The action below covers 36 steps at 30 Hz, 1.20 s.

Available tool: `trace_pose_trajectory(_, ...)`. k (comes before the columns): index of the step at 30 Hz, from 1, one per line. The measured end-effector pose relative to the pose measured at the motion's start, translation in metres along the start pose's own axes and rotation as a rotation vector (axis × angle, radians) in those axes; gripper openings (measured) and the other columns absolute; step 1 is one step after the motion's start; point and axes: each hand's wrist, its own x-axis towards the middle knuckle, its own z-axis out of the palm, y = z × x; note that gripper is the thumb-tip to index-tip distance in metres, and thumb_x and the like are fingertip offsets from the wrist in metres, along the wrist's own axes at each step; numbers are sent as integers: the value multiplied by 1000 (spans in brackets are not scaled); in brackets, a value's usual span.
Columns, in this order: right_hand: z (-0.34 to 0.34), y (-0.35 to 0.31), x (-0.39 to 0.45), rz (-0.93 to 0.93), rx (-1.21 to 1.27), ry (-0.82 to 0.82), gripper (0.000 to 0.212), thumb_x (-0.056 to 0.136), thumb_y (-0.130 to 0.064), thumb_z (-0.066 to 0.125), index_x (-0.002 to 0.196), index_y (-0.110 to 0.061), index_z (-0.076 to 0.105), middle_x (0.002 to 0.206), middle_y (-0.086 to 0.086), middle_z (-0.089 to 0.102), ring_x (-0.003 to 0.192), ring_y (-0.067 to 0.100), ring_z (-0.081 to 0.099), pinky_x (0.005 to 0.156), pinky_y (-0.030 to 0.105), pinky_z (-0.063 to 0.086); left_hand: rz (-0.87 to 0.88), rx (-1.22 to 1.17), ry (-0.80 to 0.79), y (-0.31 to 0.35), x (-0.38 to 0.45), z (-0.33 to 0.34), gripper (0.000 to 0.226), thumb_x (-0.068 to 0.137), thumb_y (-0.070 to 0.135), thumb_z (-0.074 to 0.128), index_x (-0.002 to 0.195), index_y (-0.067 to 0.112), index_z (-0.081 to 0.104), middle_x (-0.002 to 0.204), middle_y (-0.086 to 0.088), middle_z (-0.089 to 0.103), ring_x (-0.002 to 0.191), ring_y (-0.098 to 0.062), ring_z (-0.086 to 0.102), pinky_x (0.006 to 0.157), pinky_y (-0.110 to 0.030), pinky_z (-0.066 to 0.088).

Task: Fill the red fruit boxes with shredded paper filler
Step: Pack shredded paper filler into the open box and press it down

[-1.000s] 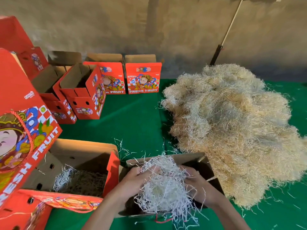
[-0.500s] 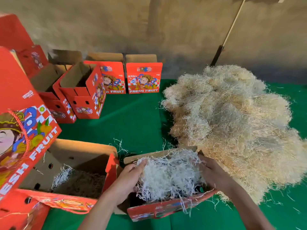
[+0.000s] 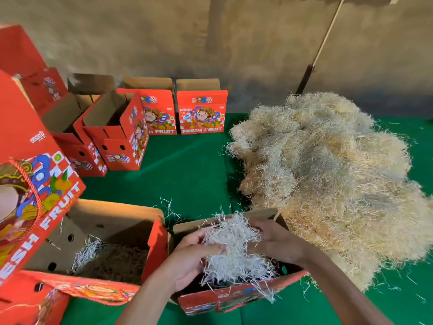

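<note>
A green cloth (image 3: pixel 187 174) covers the whole work surface, and the biggest thing on it is the heap of straw-coloured shredded paper (image 3: pixel 328 179) on the right, sprawling from near the back wall down toward the front edge, its long axis running roughly back to front and its lower left fringe just beside the box being filled. Along the left side stands a tall red box (image 3: pixel 25 160) marked FRESH FRUIT, close to the camera and tilted in the view, and beside it lies a wide open box (image 3: pixel 110 231) with its mouth facing up and a thin layer of filler at the bottom. Farther back four smaller red boxes (image 3: pixel 201 113) are grouped, flaps raised, two facing forward and two turned at an angle. Between that group, the heap and the near boxes lies an open stretch of green cloth with only a few stray strands. At the front centre sits the red fruit box (image 3: pixel 234 299) in hand, mouth up, long side running left to right, its near wall leaning outward. A white tuft of shredded filler (image 3: pixel 234 249) stands above its rim. The left hand (image 3: pixel 194 256) curls its fingers into the tuft from the left; the right hand (image 3: pixel 276 242) grips it from the right, both hands over the box opening and set apart by the wad.
</note>
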Motion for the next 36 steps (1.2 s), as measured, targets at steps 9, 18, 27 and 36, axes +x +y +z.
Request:
trace_pose_trajectory(9, -19, 27, -4, 110, -220, 180, 58, 92, -25, 70, 143, -32, 45, 129, -5, 58, 80, 14, 69, 74, 29, 59, 48, 307, 349, -10, -2, -26, 31, 86, 12, 72, 108, 29, 58, 63, -4, 66, 49, -12, 56, 54, -29, 44)
trace_pose_trajectory(18, -8, -1, -4, 70, 62, 42, 49, 83, -52, 70, 122, -71, 47, 125, -36, 58, 112, -5, 60, 100, 31, 51, 202, 765, -4, -2, 4, -5, 72, 70, 69, 77, 133, 58, 44, 129, 28, 48, 122, -2, 49, 106, -35, 38)
trace_pose_trajectory(27, 4, -3, 5, 42, 220, -74, 100, 75, -55, 79, 155, -37, 21, 131, -37, 31, 104, -21, 53, 101, 22, 37, 200, 401, 114, -5, 24, 1, 34, 83, 26, 79, 112, 35, 65, 107, 15, 73, 89, 5, 66, 74, -20, 54)
trace_pose_trajectory(36, -6, 26, 4, 55, -143, 273, 64, 83, -35, 77, 140, -17, 54, 131, 11, 64, 91, -4, 66, 91, 29, 54, 205, 599, 345, -10, 25, -24, 10, 81, 21, 73, 76, 21, 65, 65, 9, 59, 47, 1, 47, 48, -20, 40)
